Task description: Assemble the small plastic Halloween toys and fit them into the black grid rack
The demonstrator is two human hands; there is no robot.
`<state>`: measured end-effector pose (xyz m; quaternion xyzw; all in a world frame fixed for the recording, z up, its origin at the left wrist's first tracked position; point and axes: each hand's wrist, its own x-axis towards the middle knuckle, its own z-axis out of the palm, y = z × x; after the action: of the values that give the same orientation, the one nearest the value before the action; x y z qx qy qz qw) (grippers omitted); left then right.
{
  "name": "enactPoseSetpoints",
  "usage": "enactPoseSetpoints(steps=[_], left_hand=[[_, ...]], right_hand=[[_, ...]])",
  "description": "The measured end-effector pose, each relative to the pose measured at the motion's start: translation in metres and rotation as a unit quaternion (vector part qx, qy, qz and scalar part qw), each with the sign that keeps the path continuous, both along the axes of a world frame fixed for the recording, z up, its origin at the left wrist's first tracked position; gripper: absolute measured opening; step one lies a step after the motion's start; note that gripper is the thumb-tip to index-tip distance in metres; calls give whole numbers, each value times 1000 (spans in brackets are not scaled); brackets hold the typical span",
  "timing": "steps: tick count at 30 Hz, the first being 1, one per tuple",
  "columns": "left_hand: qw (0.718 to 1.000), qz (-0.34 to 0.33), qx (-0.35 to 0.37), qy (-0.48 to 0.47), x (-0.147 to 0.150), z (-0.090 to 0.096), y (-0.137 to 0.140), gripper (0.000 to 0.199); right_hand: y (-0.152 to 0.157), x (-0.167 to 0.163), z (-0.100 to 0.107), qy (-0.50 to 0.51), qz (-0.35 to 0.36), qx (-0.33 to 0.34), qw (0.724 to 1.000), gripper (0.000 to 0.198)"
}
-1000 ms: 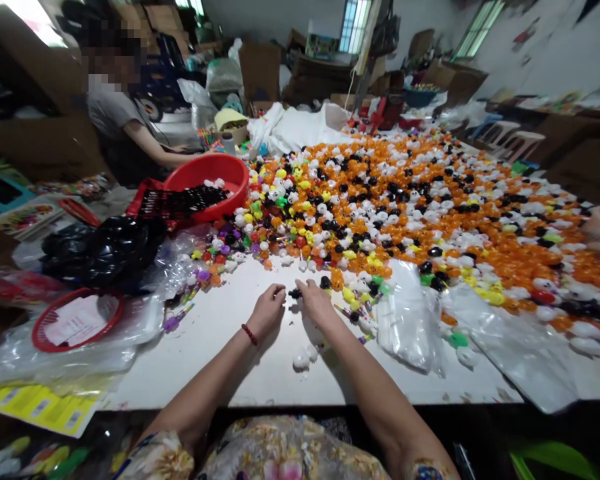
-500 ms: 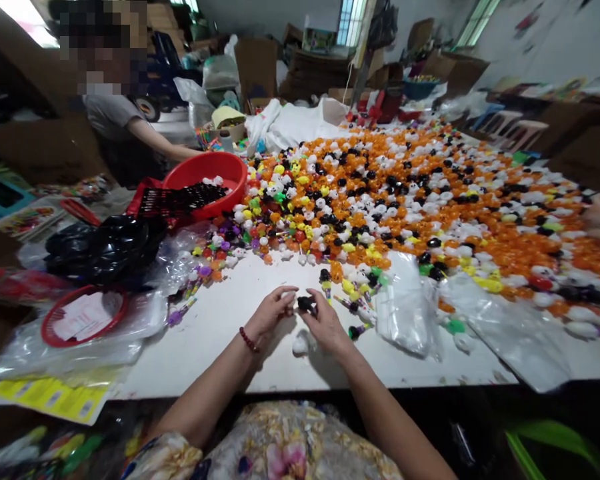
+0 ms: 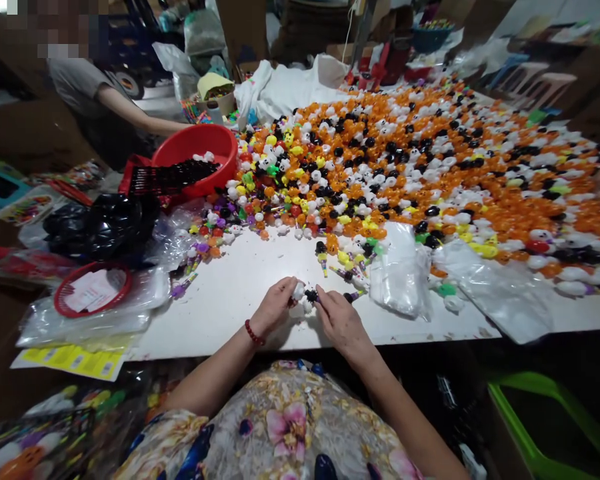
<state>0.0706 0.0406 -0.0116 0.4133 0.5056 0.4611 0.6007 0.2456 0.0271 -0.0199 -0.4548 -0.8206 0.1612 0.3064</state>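
While left hand (image 3: 273, 309) pinches white piece (image 3: 299, 291), right hand (image 3: 344, 324) grips black piece (image 3: 311, 295); long axis roughly sideways, pointing left

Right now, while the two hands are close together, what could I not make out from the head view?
In the head view:
White piece: partly covered by the left hand.
Black piece in the right hand: too small for its details.
Co-worker's hand, beyond the forearm: hidden behind the red basin.
Paper in the red basket: print too small.
Green bin: cut off by the bottom edge.
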Motion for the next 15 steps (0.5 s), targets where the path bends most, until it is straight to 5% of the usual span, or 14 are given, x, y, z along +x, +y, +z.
enactPoseSetpoints(steps=[7,15], left_hand=[[982,-13,64,175,2,-8,-6,55],[971,-64,82,215,-5,-4,-3,42]], right_hand=[[-6,0,3,23,22,-14,999,32],[0,-7,8,125,52,-172,976,18]])
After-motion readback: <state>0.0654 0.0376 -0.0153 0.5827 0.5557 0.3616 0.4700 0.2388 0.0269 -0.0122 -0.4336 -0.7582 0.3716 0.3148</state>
